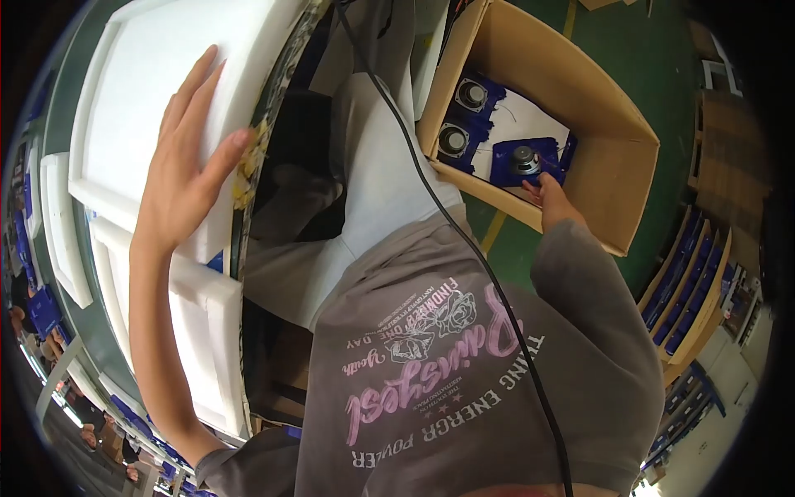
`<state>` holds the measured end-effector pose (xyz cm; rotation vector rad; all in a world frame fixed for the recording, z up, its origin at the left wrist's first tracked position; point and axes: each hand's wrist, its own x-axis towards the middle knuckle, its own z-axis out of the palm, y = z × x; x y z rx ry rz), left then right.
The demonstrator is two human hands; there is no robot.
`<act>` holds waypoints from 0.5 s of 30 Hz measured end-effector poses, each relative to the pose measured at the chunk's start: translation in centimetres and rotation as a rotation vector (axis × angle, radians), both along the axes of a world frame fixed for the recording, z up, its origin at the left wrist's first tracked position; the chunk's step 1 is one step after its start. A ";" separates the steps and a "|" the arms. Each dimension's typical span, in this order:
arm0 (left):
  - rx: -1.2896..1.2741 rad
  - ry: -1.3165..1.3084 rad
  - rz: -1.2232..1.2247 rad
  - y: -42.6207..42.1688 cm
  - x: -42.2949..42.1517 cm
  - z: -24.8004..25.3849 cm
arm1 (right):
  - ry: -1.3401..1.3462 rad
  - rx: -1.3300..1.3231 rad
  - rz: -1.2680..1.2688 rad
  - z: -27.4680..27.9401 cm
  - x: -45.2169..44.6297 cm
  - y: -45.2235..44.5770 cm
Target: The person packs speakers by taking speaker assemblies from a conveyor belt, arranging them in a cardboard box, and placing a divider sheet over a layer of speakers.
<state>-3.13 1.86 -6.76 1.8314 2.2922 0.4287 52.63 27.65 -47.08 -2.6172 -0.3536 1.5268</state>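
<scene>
My left hand (178,170) lies with its fingers stretched out on a white foam tray (120,83) on the bench to my left. My right hand (546,197) reaches down into an open cardboard box (596,91). Its fingers close on the near edge of a speaker (524,159) mounted in a blue plastic housing; part of the fingers is hidden. Two more speakers in blue housings, a farther one (472,96) and a nearer one (453,141), lie beside it in the box, over a white sheet (522,120).
A black cable (406,132) runs down across my body. More white foam pieces (207,331) line the bench. On the right stands a carton (691,290) filled with blue parts. Other people (83,435) are at work at the lower left. The floor (596,33) is green.
</scene>
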 end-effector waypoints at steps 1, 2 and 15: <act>0.001 -0.031 -0.008 -0.3 -0.4 0.0 | -0.013 -0.110 -0.028 -0.5 0.2 0.3; -0.005 -0.033 -0.013 -0.4 -0.5 0.0 | 0.013 -0.060 0.005 -1.1 0.6 0.2; -0.133 0.004 0.052 -2.7 -2.2 1.0 | 0.113 0.030 -0.279 -7.9 1.2 -2.5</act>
